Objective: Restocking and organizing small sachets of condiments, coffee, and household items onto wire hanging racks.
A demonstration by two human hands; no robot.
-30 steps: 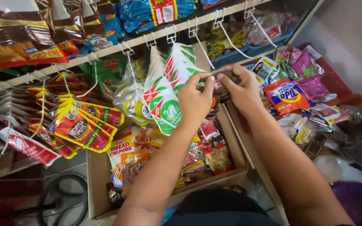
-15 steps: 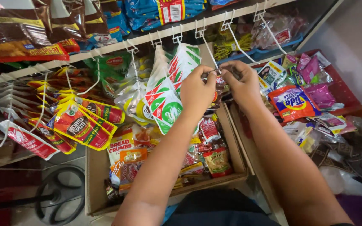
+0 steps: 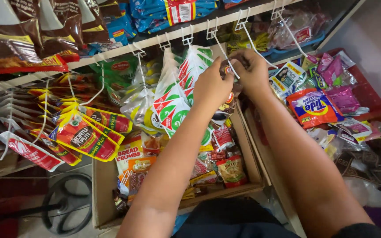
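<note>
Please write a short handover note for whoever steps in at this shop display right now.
Left hand: raised at the hanging white strip, fingers pinching a small dark sachet against it.
Right hand: beside the left, gripping the same sachet and strip.
Things: the strip hangs from a white hook on the shelf edge; more dark sachets dangle below the hands; a cardboard box of snack packets sits underneath.
Done: several sachets already hang on the strip.
Left: whether this sachet is fully clipped cannot be seen; the hands cover it.

A white shelf edge (image 3: 111,53) with white hooks (image 3: 186,37) crosses above the hands. Below them stands an open cardboard box (image 3: 104,185). Far left and lower, a black ring-shaped stand (image 3: 62,205) rests on grey floor (image 3: 31,227). A pale wall (image 3: 375,39) rises at right.
</note>
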